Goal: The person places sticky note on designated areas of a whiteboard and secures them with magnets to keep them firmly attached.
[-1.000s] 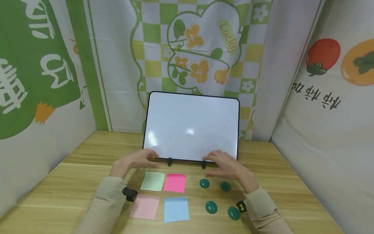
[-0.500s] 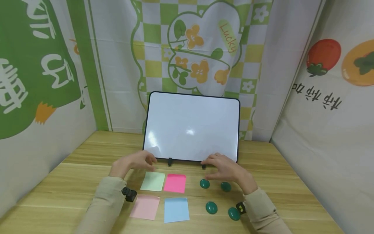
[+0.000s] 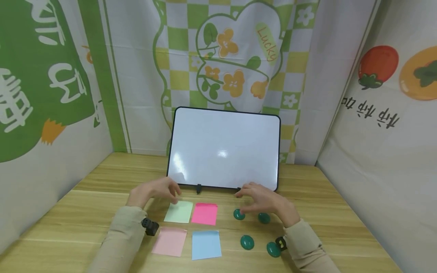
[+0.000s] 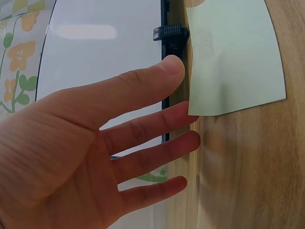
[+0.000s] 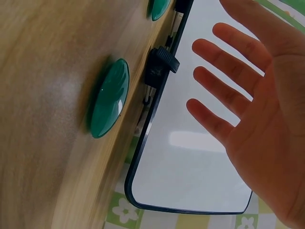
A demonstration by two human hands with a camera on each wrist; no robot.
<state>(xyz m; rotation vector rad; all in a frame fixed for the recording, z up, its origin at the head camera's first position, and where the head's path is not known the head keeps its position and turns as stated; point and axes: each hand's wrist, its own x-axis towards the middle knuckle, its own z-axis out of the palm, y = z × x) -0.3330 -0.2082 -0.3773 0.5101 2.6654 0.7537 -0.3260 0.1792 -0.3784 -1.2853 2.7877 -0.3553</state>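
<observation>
My left hand [image 3: 155, 190] hovers with loosely bent fingers at the far edge of a light green sticky note [image 3: 179, 213]; in the left wrist view, the thumb is near that note's corner and nothing is held. Over the table on the other side is my right hand [image 3: 264, 199]. Its thumb overlaps a glossy green oval piece [image 3: 238, 217] in the head view, and its fingers are spread in the right wrist view, gripping nothing. Behind both hands a whiteboard [image 3: 223, 144] stands upright on black clip feet [image 5: 159, 69].
Beside the light green note lie a hot pink note [image 3: 205, 214], a pale pink note [image 3: 169, 242] and a blue note [image 3: 206, 245]. More green ovals [image 3: 247, 242] lie at right on the wooden table [image 3: 324, 212]. Printed curtains [image 3: 136, 76] surround the table.
My left hand has come down slightly toward the light green note, its fingers bending inward. The right hand has dropped a little toward the nearest green oval. Notes and board stay put.
</observation>
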